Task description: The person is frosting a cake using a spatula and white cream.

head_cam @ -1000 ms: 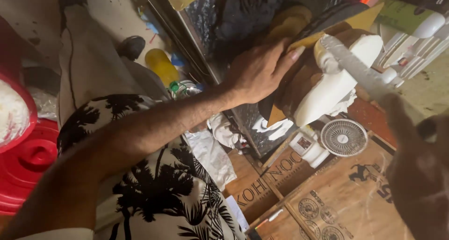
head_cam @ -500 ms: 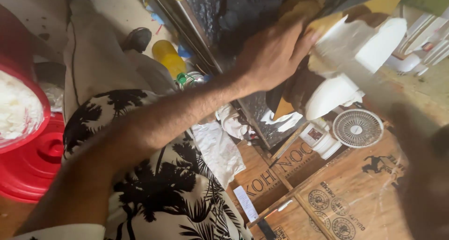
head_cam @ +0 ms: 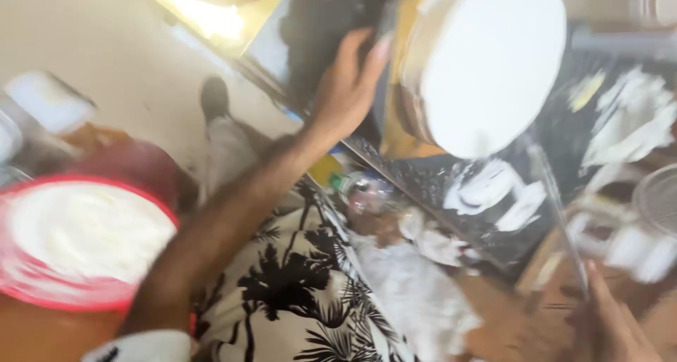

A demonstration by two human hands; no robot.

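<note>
The view is motion-blurred. A round cake [head_cam: 493, 59] with a smooth white top sits on a yellow board [head_cam: 403, 133] on a dark counter. My left hand [head_cam: 349, 87] reaches up to the cake's left side, with thumb and fingers closed on the board's edge. At the bottom right, my right hand [head_cam: 613, 327] holds a long thin spatula [head_cam: 557, 207] that points up towards the cake. White cream smears [head_cam: 493, 189] lie on the counter under the cake.
A red bowl [head_cam: 42, 291] full of white cream stands at the left. Below the counter edge lie a plastic bottle [head_cam: 360, 189] and crumpled white paper [head_cam: 416, 291]. My palm-print shorts [head_cam: 296, 291] and a shoe [head_cam: 214, 97] show beneath.
The view has swung, so the cake's white top and the red bowl now show in full. My left hand has stayed at the cake's edge. My right hand has come in with the spatula.
</note>
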